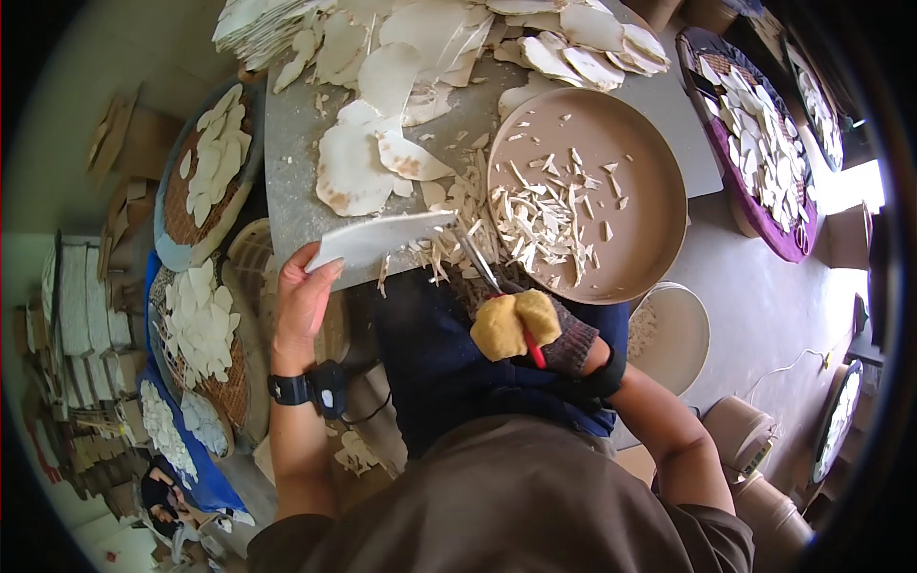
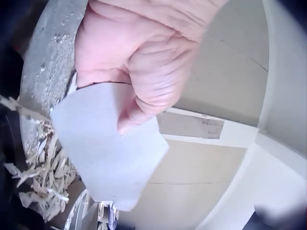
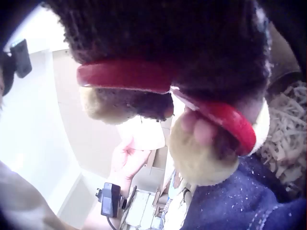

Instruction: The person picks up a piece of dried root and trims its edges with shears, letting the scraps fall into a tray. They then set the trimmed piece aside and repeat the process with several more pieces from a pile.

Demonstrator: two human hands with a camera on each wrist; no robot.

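Note:
In the head view my bare left hand pinches a thin, flat white slice between thumb and fingers, over the near edge of the metal table. The left wrist view shows the thumb laid across the face of that slice, which has straight, angled edges. My gloved right hand grips red-handled shears. Their metal blades point up and left, with the tips right at the far end of the slice. The right wrist view has the glove around both red handles.
A round tan tray with cut white strips stands right of the shears. More slices and scraps lie across the table, with a stack at its far left. A pale bucket is below right. Slice-filled baskets stand on both sides.

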